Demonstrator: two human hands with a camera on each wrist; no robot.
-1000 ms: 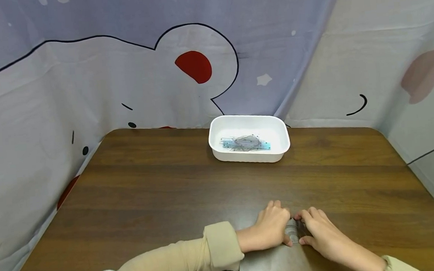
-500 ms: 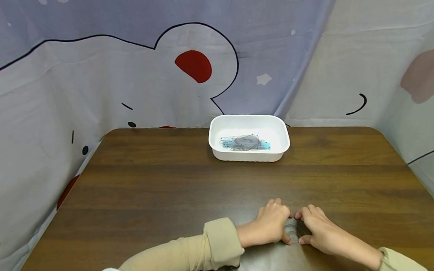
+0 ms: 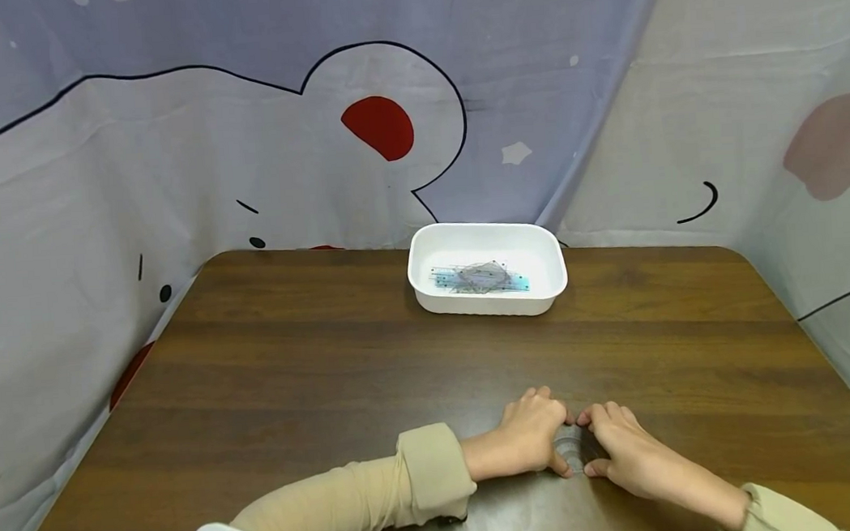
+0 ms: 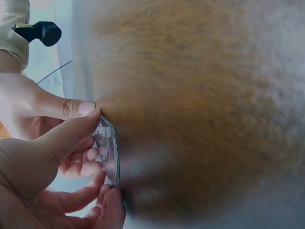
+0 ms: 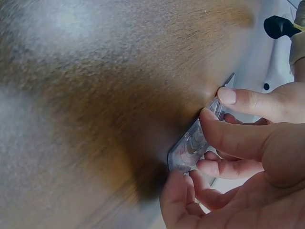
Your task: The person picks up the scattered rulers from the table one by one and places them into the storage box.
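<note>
Between the two hands, low on the table's right half in the head view, lies a thin clear plastic plate (image 3: 570, 449) with curved lines on it. Its exact kind is hard to make out. The left hand (image 3: 530, 435) pinches its left part, thumb at the near edge and fingers at the far edge. From the other side the right hand (image 3: 630, 452) holds it the same way. In the left wrist view the clear plate (image 4: 110, 150) is seen nearly edge-on close to the tabletop; in the right wrist view the plate (image 5: 190, 145) shows an angled corner.
A white plastic tray (image 3: 430, 301) stands at the back of the wooden table (image 3: 313, 353). Inside lie light-blue transparent strips (image 3: 517, 282) and a greyish clear piece (image 3: 486, 275). A printed curtain (image 3: 257, 154) hangs behind and at the sides.
Both hands keep their hold on the clear plate at nearly the same spot. The head view has shifted very slightly; the tray has not moved on the table.
</note>
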